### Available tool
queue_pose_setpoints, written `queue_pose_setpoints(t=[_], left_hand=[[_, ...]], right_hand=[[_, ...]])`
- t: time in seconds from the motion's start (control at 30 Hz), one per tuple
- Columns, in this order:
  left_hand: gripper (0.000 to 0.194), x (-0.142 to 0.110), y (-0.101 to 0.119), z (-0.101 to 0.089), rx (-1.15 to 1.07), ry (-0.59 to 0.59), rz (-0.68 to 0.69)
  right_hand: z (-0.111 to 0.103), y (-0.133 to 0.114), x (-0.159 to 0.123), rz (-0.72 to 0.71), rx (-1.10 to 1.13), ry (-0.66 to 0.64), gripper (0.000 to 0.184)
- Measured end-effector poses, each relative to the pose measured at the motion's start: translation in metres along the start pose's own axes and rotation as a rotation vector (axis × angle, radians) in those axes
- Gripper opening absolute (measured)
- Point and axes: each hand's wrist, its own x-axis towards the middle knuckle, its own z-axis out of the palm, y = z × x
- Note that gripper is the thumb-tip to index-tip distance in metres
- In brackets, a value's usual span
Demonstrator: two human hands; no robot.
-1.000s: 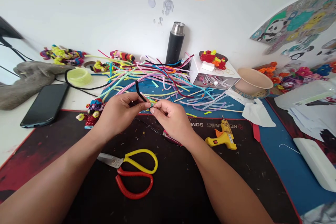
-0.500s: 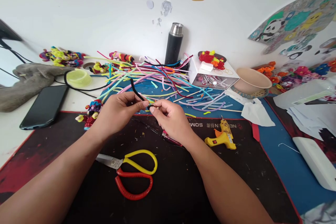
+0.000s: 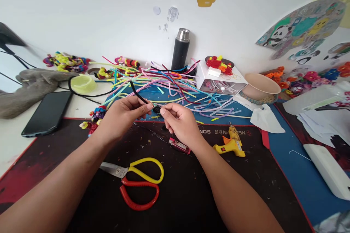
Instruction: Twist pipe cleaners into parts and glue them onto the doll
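Observation:
My left hand [image 3: 123, 116] pinches a black pipe cleaner [image 3: 138, 94] whose free end sticks up and to the left. My right hand [image 3: 179, 122] pinches the coiled near end of the same black pipe cleaner, fingertips meeting my left hand's above the dark mat [image 3: 169, 189]. Just behind my hands lies a heap of coloured pipe cleaners [image 3: 164, 82]. Scissors with a yellow and a red handle [image 3: 136, 180] lie on the mat between my forearms.
A yellow glue gun [image 3: 231, 143] and a small red lighter [image 3: 179, 145] lie right of my hands. A phone [image 3: 47, 113] and a small pipe-cleaner figure [image 3: 94, 118] sit left. At the back stand a black flask [image 3: 180, 49], a white box [image 3: 222, 82] and a bowl [image 3: 262, 85].
The black pipe cleaner's free end has swung further left and lower, and its near end now shows as a small coil between my fingertips. The view has shifted slightly.

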Motion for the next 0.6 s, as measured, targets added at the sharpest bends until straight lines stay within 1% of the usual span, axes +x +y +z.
queue_pose_setpoints(t=[0.13, 0.27, 0.4, 0.6], left_hand=[[0.043, 0.001, -0.005, -0.001, -0.025, -0.004, 0.003], [0.04, 0.003, -0.009, -0.002, -0.047, -0.003, 0.019], [0.038, 0.003, -0.009, -0.003, -0.053, -0.004, 0.028], [0.037, 0.003, -0.008, -0.003, -0.063, -0.007, 0.029]], right_hand=[[-0.001, -0.005, 0.0, -0.005, 0.018, 0.02, 0.026], [-0.008, -0.011, 0.003, -0.009, 0.058, 0.102, 0.028], [-0.013, -0.01, 0.005, 0.001, 0.097, 0.168, 0.033], [-0.012, -0.008, 0.005, 0.004, 0.096, 0.152, 0.034]])
